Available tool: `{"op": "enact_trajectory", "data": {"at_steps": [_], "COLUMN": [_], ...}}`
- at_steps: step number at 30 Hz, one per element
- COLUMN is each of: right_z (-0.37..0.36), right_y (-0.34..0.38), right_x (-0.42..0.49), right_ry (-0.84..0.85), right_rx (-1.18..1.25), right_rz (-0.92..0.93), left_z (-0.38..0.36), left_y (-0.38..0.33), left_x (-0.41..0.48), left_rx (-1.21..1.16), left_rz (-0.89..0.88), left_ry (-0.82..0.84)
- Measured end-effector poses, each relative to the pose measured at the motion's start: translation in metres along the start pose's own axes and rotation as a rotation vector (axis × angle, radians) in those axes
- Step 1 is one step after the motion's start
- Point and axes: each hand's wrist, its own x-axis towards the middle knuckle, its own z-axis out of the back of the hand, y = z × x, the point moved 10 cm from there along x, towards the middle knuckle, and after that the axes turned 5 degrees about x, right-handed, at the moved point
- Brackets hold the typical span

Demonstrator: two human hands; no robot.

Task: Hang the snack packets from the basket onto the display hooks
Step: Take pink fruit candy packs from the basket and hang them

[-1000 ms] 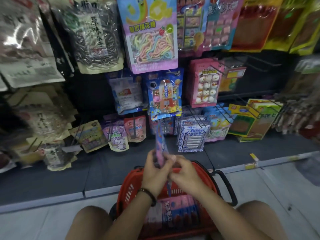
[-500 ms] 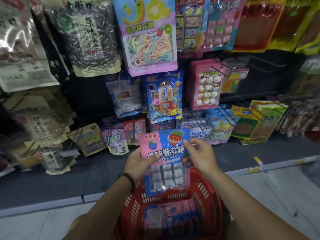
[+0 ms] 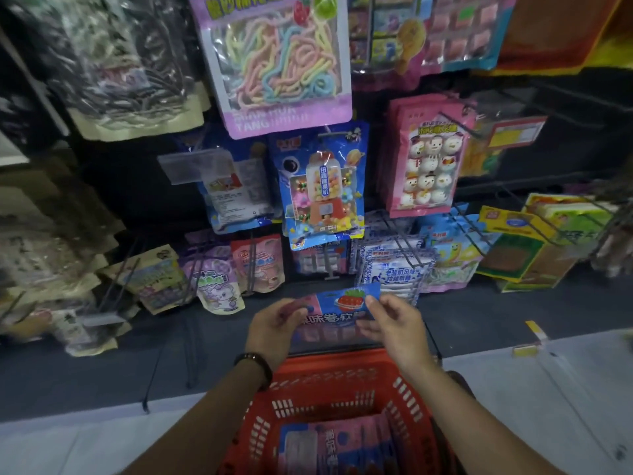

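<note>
Display wall (image 3: 513, 159) far, crowded with hanging snack packs. Red basket (image 3: 342, 389) near, more pink-blue packets (image 3: 329, 443) inside. Left hand (image 3: 274, 329) and right hand (image 3: 397, 323) pinch pink-blue candy packet (image 3: 337, 311) by top corners, above basket's far rim, below hooks.

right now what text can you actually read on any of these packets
"TANG", under a fainter blurred line: bottom band of the rainbow string candy bag.
"扭蛋糖果机": white strip on the blue gumball machine packet.
"味卷软", partly covered: the pink and blue packet held by the left hand and right hand.
Other packets, and those in the red basket: too blurred to read.
</note>
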Motion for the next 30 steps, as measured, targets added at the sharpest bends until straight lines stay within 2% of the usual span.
{"op": "enact_trajectory", "data": {"at_steps": [10,18,24,30], "right_z": [0.017,0.015,0.012,0.011], "right_y": [-0.074,-0.086,-0.081,-0.064], "right_x": [0.073,0.102,0.112,0.111], "right_ry": [-0.101,-0.147,-0.174,-0.176], "right_rx": [0.026,-0.078,-0.053,-0.172], "right_rz": [-0.146,-0.090,-0.070,-0.007], "left_z": [-0.042,-0.052,-0.053,-0.055], "left_y": [0.051,0.084,0.082,0.087], "left_x": [0.059,0.083,0.094,0.098], "left_rx": [-0.012,-0.200,-0.258,-0.323], "left_rz": [0.089,0.232,0.221,0.259], "left_ry": [-0.003,-0.032,-0.047,-0.077]}}
